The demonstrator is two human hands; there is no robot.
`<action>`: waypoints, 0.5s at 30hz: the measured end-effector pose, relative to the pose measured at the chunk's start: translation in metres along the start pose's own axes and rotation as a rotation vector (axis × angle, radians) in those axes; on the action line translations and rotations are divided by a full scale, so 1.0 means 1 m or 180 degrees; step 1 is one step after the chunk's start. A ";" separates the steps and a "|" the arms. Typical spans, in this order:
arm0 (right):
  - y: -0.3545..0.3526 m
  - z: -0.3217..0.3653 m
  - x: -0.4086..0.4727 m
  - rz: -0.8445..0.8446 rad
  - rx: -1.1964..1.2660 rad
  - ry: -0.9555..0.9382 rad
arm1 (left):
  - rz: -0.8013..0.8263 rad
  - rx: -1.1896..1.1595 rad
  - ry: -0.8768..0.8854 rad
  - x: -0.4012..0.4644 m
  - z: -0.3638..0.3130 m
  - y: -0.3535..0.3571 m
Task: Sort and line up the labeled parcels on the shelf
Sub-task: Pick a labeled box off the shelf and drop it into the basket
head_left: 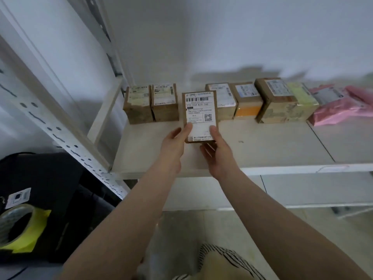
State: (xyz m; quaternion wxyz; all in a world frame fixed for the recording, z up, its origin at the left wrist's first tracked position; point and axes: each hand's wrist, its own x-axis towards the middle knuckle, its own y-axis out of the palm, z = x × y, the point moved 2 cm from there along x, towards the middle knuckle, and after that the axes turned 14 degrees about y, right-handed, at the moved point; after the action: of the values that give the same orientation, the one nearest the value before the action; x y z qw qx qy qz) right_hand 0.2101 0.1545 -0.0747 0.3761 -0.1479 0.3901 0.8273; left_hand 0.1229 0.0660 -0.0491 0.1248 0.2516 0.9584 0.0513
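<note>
Both hands held one parcel (200, 116) over the shelf (262, 146), label up. The left hand (173, 146) gripped its near left edge, thumb lying on the label's lower left corner. The right hand (217, 152) gripped the near right edge, thumb on the label and fingers curled under the box. The parcel was a small brown carton nearly covered by a white label with a barcode at the top and a QR code at mid-right. It sat in front of a gap in the row along the back of the shelf.

Left of that gap stood two brown boxes (151, 103), side by side and touching, labels up. Right of it came another box (224, 102), then an orange-fronted box (247, 101), a bigger carton (277, 100) turned at a slight angle, and a pale yellow box (302, 96) against it. Pink bags (343, 106) lay at the far right end, blurred.

At lower left, off the shelf, a tape roll (15, 223) lay on yellow paper (30, 237) atop something black. A perforated upright (60, 136) of the rack crossed the left side.
</note>
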 end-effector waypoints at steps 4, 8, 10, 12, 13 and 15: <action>-0.037 -0.027 -0.047 -0.0194 0.0024 0.0002 | 0.0798 0.0183 -0.0071 -0.034 0.011 -0.004; -0.095 -0.047 -0.095 -0.0290 0.0167 -0.0180 | 0.1282 0.0191 0.0095 -0.078 0.037 0.019; -0.132 -0.051 -0.121 -0.0376 0.0316 -0.0336 | 0.1607 0.0350 0.0134 -0.101 0.050 0.044; -0.168 -0.052 -0.147 -0.0490 0.0477 -0.0463 | 0.1965 0.0488 0.0117 -0.125 0.067 0.072; -0.187 -0.053 -0.159 -0.0543 0.0580 -0.0502 | 0.2114 0.0530 0.0097 -0.137 0.076 0.086; -0.224 -0.057 -0.180 -0.0684 0.0759 -0.0554 | 0.2377 0.0594 -0.0023 -0.159 0.096 0.114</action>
State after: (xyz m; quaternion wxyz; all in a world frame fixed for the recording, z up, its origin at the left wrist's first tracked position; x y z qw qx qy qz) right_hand 0.4937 0.1125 -0.1348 0.5095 -0.0710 0.4333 0.7400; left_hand 0.3359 0.0901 -0.0892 0.0775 0.5937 0.8009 0.0049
